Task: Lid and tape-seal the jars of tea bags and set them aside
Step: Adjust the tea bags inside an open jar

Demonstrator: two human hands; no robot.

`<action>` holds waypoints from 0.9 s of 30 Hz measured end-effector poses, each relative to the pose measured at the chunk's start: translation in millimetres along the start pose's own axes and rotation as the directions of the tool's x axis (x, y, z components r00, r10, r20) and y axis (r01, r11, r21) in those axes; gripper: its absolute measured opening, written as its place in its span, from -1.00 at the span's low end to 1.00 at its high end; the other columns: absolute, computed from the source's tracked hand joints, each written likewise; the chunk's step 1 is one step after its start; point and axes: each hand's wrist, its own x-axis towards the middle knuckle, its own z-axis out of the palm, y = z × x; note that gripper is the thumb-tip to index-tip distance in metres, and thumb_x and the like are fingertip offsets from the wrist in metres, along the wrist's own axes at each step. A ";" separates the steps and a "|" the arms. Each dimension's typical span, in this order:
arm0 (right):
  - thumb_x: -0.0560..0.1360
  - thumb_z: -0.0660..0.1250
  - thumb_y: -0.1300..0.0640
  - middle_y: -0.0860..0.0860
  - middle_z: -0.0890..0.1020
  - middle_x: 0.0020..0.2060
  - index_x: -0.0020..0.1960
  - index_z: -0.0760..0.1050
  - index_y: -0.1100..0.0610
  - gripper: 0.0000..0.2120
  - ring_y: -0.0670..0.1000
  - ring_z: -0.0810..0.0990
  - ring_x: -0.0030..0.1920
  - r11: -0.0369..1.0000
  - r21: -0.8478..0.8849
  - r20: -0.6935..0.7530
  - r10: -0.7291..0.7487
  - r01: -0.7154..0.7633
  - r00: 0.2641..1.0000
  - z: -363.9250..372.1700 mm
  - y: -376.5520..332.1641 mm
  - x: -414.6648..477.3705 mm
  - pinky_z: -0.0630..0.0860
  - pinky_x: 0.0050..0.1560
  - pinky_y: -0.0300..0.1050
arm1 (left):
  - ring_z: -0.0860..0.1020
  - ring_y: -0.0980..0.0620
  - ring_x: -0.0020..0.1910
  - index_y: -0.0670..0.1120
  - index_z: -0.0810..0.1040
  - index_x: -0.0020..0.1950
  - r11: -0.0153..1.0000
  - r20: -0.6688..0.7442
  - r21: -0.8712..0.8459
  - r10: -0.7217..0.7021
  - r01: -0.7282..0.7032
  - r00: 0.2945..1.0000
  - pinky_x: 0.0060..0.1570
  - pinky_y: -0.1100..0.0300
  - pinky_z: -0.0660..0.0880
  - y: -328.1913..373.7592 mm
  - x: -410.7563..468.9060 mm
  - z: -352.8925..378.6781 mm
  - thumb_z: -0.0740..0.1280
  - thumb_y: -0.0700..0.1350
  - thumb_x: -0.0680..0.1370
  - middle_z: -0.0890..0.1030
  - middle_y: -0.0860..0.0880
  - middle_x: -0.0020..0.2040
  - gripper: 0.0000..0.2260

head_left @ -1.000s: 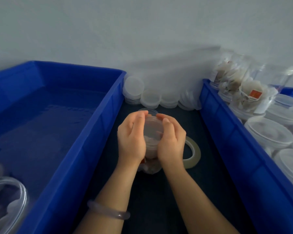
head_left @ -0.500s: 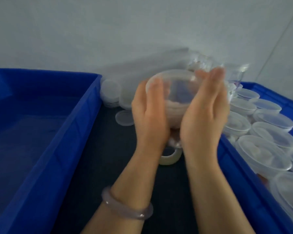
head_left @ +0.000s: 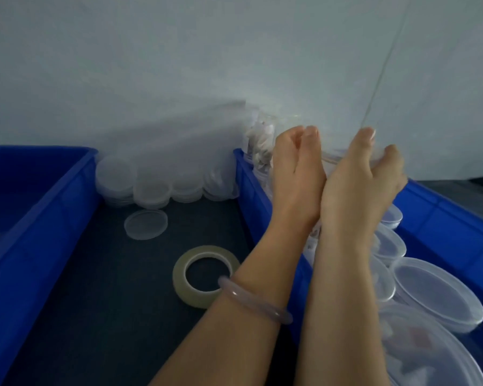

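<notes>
1. I see the left hand [head_left: 296, 176] and the right hand [head_left: 360, 188] raised side by side, wrists touching, with a clear jar [head_left: 333, 160] clasped between them. The fingers of both curl round its sides.
2. The jar is blurred and see-through, so I cannot make out its lid or its contents. It sits between the two palms, level with the fingertips.
3. A pale bracelet [head_left: 251, 299] rings the left wrist, below and near side of the grip.
4. Directly under the grip is the right blue bin [head_left: 441, 218]. It holds many lidded jars [head_left: 435, 291], packed touching one another from below the hands toward me.
5. Just left of the grip, at that bin's far corner, stand stacked jars of tea bags [head_left: 258, 146], upright against the wall [head_left: 151, 65].
6. Left of the grip and lower, the tape roll [head_left: 204, 274] lies flat on the dark mat [head_left: 109, 288], partly under the left forearm.
7. Farther left, a loose lid [head_left: 145, 224] lies flat on the mat, with lid stacks [head_left: 151, 188] behind it along the wall.
8. Well left of the grip, the left blue bin [head_left: 48, 218] borders the mat.
9. The mat forms an open lane between the two bin walls. The wall is close behind the hands.
</notes>
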 end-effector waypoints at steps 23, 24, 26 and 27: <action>0.53 0.31 0.05 0.05 0.49 0.22 0.28 0.45 0.15 -0.64 0.02 0.37 0.23 0.932 -0.177 -0.257 -0.355 0.317 0.899 -0.5 0.3 -19.0 0.35 0.27 -0.04 | 0.44 0.31 0.26 0.11 0.39 0.35 0.999 -0.134 -0.039 0.000 -0.005 0.991 0.21 0.33 0.45 -25.3 -27.1 -16.9 0.29 -0.15 0.59 0.45 0.16 0.31 -0.65; 0.51 0.32 0.09 0.03 0.55 0.13 0.19 0.51 0.13 -0.72 0.03 0.40 0.15 0.898 -0.192 -0.236 -0.435 0.397 0.869 -0.6 -1.0 -23.7 0.35 0.20 -0.17 | 0.45 0.30 0.25 0.09 0.42 0.33 0.998 -0.174 -0.052 0.037 -0.047 0.984 0.22 0.34 0.44 -18.9 -26.5 -20.9 0.29 -0.14 0.58 0.47 0.16 0.30 -0.67; 0.49 0.32 0.13 -0.01 0.60 0.00 0.06 0.57 0.08 -0.84 0.04 0.46 0.06 0.872 -0.205 -0.130 -0.474 0.444 0.871 1.5 -1.0 -32.1 0.28 0.05 -0.41 | 0.52 0.26 0.18 0.11 0.49 0.20 0.990 -0.229 -0.090 0.081 -0.104 0.970 0.12 0.36 0.49 -6.6 -26.3 -32.5 0.29 -0.11 0.53 0.55 0.17 0.20 -0.74; 0.49 0.33 0.14 -0.02 0.61 -0.02 0.03 0.58 0.07 -0.87 0.06 0.48 0.05 0.878 -0.201 -0.071 -0.455 0.434 0.887 3.2 -0.3 -36.0 0.23 0.01 -0.50 | 0.55 0.22 0.14 0.11 0.51 0.15 0.989 -0.253 -0.106 0.077 -0.107 0.964 0.06 0.34 0.50 -1.3 -27.4 -39.1 0.29 -0.10 0.51 0.58 0.17 0.14 -0.77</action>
